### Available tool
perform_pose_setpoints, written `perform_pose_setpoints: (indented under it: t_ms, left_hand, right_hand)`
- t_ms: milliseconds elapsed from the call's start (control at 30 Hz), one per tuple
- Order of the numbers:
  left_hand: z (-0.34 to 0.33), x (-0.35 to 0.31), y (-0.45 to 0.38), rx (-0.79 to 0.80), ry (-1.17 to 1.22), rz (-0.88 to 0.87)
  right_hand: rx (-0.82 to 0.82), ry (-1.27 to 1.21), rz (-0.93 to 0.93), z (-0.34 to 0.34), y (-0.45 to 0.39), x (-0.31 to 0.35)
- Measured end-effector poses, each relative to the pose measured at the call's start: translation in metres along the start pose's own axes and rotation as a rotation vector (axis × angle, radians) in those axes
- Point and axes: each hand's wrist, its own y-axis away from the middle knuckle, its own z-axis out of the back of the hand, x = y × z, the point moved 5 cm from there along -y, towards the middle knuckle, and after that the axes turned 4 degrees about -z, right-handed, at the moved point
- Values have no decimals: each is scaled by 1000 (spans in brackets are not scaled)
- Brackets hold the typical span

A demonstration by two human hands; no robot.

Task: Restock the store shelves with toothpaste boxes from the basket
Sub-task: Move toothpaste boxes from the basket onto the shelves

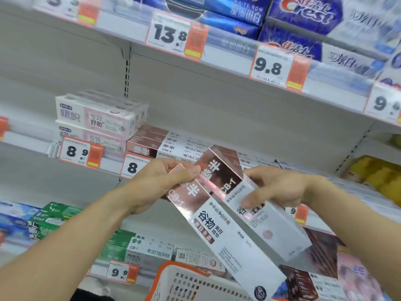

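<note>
Our left hand [160,181] grips the top of one box [219,231]; our right hand [280,187] pinches a second box [269,222] beside it, touching; both tilted before the middle shelf's [173,135] front edge, above the basket [173,279]; matching boxes [147,146] lie on that shelf.

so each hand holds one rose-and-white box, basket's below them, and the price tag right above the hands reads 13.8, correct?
Not quite. In the head view the tag just above the left hand starts with 8; 13.8 sits on the higher shelf. Otherwise correct: left box, right hand with its box, basket below.
</note>
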Motion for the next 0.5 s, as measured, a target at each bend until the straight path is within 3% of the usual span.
perform_pose_setpoints:
  t_ms: [167, 300, 433, 500]
  left_hand:
    - [-3, 5, -2, -35, -33, 81]
    - [-16, 1, -8, -41, -18, 81]
    - [-22, 0, -12, -37, 28, 106]
    - [-22, 1, -15, -23, 28, 96]
  right_hand:
    - [-229, 197, 109, -2, -11, 13]
    - [-222, 74, 17, -9, -24, 10]
    - [-228, 409, 160, -17, -34, 19]
    - [-112, 266, 131, -17, -35, 17]
